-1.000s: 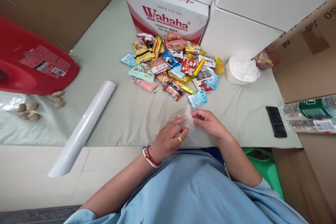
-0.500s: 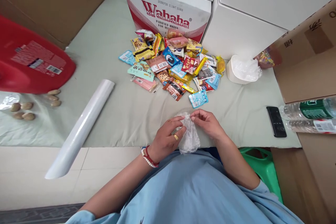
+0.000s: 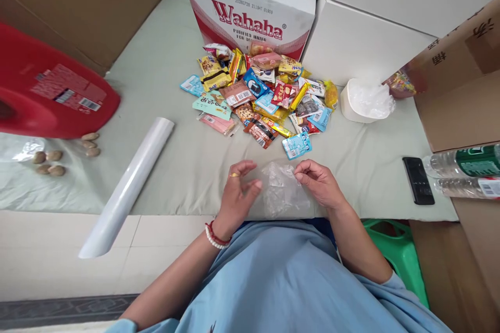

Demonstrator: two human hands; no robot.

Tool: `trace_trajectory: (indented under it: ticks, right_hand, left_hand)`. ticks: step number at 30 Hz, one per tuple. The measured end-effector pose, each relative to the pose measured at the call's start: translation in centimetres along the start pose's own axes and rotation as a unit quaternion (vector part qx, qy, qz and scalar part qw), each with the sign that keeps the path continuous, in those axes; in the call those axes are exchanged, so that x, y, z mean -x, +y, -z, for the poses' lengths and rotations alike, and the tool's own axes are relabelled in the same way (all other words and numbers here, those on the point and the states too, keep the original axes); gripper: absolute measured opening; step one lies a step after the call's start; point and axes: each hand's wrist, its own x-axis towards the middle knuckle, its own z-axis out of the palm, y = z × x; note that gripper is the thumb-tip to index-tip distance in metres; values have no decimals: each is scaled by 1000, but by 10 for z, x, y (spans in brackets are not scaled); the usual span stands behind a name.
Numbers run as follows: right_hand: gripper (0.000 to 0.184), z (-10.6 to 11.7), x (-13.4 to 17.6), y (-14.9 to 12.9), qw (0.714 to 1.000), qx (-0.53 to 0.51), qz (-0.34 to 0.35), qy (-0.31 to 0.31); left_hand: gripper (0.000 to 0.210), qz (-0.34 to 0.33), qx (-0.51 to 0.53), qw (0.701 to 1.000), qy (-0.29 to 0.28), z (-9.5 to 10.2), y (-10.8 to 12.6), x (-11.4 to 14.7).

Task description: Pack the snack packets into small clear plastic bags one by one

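Note:
A clear plastic bag (image 3: pixel 283 192) is spread between my hands at the table's front edge, wrinkled and see-through. My right hand (image 3: pixel 320 184) pinches its upper right edge between thumb and fingers. On the bag's left side is my left hand (image 3: pixel 240 192), thumb and fingers apart; whether its fingertips touch the thin film is hard to see. Just beyond the bag lies a light-blue snack packet (image 3: pixel 297 145). Behind that spreads a pile of wrapped snacks (image 3: pixel 253 96) in several colours.
A Wahaha carton (image 3: pixel 250 15) stands behind the snacks. To the right are a white tub (image 3: pixel 357 112) with plastic bags, a phone (image 3: pixel 417 181) and two bottles (image 3: pixel 474 161). At left, a white roll (image 3: pixel 125 187) overhangs the edge near a red jug (image 3: pixel 58 88) and several brown stone-like pieces (image 3: pixel 57 170).
My left hand has moved left, away from my right hand, and its fingers have come apart. The bunched bag now lies wider and flatter. My right hand keeps its pinch.

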Motion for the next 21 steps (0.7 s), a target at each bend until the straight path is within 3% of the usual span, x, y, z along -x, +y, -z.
trace_trajectory:
  ticks: [2, 4, 8, 11, 16, 19, 21]
  right_hand:
    - [27, -2, 2, -2, 1000, -8, 6, -9]
    - [28, -1, 5, -3, 999, -32, 7, -8]
    - [33, 4, 10, -3, 996, -90, 0, 24]
    - [36, 9, 16, 1, 995, -95, -8, 43]
    - [35, 14, 21, 14, 999, -45, -7, 28]
    - [36, 20, 22, 17, 996, 68, 16, 53]
    - [41, 23, 25, 13, 978, 176, 76, 86]
  left_hand:
    - [76, 36, -5, 999, -10, -12, 7, -5]
    - [92, 62, -8, 997, -41, -21, 15, -9]
    - [72, 145, 170, 972, -76, -29, 24, -16]
    - [62, 210, 288, 933, -52, -33, 24, -19]
    - [40, 240, 205, 949, -25, -47, 23, -18]
    - [39, 228, 219, 949, -15, -52, 25, -20]
    - [39, 221, 224, 949, -10, -52, 25, -24]
